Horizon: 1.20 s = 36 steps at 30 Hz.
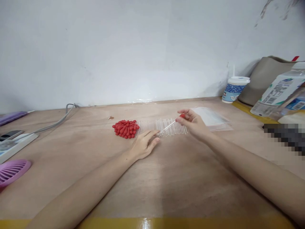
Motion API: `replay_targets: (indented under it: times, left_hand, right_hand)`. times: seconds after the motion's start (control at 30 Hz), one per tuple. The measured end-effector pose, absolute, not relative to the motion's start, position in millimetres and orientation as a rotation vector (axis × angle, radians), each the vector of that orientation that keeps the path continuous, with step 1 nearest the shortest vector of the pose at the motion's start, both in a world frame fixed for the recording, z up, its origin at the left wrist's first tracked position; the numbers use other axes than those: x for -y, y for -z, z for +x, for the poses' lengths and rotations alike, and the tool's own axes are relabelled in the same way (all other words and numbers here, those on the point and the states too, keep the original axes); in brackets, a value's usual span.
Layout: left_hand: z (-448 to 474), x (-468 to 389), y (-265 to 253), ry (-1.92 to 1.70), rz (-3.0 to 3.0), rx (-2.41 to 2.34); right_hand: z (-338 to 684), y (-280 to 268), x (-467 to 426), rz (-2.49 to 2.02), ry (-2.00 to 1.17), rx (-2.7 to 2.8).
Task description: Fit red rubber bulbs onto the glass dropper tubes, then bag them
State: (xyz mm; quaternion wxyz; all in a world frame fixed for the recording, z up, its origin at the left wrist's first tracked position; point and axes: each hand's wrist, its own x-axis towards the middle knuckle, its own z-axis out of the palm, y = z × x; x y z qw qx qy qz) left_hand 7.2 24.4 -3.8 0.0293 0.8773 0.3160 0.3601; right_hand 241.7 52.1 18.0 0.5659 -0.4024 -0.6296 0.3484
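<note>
Between the thumb and fingers of my right hand [192,122] is a dropper [169,128] with a red bulb. Its clear tube slants down to the left, with its tip close to my left fingertips. My left hand [145,144] lies over the near edge of a row of clear tubes [175,128], fingers stretched out and thumb apart. A pile of red rubber bulbs [125,128] sits at the left end of the row, just beyond my left wrist. Part of the row is hidden behind my left hand.
Flat clear plastic bags [209,118] lie behind my right hand. At the right stand a lidded paper cup [234,89], a plastic bottle [277,92] and a grey bag [259,76]. To the left are a power strip [20,146], a cable [54,122] and a pink fan [14,171].
</note>
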Motion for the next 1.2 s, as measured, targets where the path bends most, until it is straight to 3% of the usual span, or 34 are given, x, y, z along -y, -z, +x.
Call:
replay_targets:
  times: [0.2, 0.47, 1.2]
  left_hand:
    - [10, -26, 4, -0.979, 2.699, -1.027]
    - [11, -25, 2, -0.913, 2.729, -0.988]
    - [11, -25, 1, -0.825, 2.751, -1.034]
  right_hand:
    - [300, -49, -98, -1.365, -0.465, 1.491]
    - [311, -15, -118, -1.806, -0.092, 1.797]
    - [275, -25, -60, -2.043, 0.143, 2.092]
